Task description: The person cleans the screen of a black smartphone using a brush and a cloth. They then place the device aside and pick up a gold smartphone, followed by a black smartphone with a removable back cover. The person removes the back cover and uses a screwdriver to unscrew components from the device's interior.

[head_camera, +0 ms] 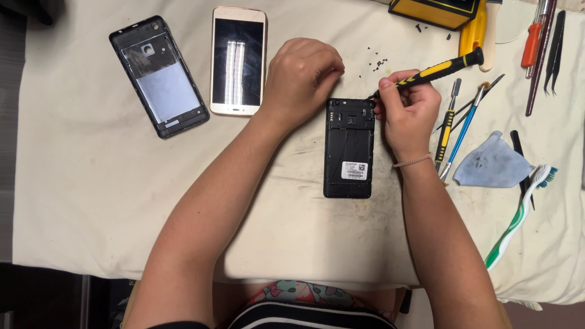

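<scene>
A black phone [348, 149] lies face down with its back cover off, a white label near its lower end. My right hand [407, 113] grips a black-and-yellow screwdriver [436, 70], whose tip rests at the phone's top right corner. My left hand [301, 76] hovers curled just above and left of the phone's top edge; whether its fingertips pinch anything is hidden. Several tiny black screws [379, 62] lie scattered on the cloth beyond the phone.
A gold-rimmed phone [237, 61] lies screen up, with a black phone frame [159, 76] to its left. More screwdrivers [451, 122], tweezers [554, 52], a grey cloth scrap [490, 164], a green-white toothbrush [518, 216] and a yellow box [436, 12] lie to the right.
</scene>
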